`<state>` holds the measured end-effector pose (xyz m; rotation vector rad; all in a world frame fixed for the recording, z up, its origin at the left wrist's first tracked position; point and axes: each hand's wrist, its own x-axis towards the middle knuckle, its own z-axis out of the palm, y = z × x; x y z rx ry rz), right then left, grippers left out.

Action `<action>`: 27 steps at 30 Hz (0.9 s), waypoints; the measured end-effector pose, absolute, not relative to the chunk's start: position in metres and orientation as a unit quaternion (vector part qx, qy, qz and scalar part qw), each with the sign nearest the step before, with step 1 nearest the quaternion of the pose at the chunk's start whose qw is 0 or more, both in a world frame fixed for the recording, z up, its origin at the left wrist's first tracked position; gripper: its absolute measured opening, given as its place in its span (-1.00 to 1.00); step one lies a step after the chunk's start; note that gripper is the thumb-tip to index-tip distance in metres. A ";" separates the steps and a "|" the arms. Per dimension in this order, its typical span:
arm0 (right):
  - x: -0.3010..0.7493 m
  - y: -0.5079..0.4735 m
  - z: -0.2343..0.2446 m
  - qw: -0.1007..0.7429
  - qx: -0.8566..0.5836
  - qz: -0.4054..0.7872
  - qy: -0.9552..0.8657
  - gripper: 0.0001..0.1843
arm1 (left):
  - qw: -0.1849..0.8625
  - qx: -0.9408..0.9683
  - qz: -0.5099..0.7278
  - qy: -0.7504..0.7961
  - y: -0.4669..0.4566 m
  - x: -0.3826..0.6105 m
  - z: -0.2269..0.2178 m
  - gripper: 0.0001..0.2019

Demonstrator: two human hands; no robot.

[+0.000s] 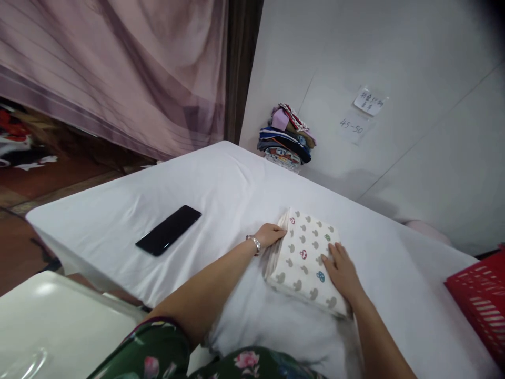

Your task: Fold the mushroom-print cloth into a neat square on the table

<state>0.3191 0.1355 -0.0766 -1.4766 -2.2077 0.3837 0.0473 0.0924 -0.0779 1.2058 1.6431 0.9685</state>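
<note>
A folded white cloth (305, 263) printed with grey mushrooms, plus a few red, green and blue ones, lies flat in a thick, layered stack in front of me. My left hand (270, 235), with a bracelet at the wrist, is at its left edge, the fingers closed against the layers there. Along the right side of the cloth, my right hand (342, 268) rests with fingers apart and fingertips on the top layer. The cloth lies on a table with a white cover (236, 195).
A black phone (169, 230) lies on the table to the left. Folded clothes (286, 138) are piled against the wall at the far edge. A red basket (479, 300) stands at the right, a white plastic surface (59, 326) at lower left. A pink curtain (158, 68) hangs behind.
</note>
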 end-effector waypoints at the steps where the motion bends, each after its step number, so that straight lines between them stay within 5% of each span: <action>1: 0.322 0.140 -0.086 0.206 -0.541 0.142 -0.803 -0.37 | 0.439 0.486 0.389 0.648 0.093 0.047 -0.078 -0.68; 27: 0.324 0.139 -0.091 0.213 -0.547 0.209 -0.782 -0.34 | 0.354 0.489 0.323 0.729 0.094 0.043 -0.069 -0.83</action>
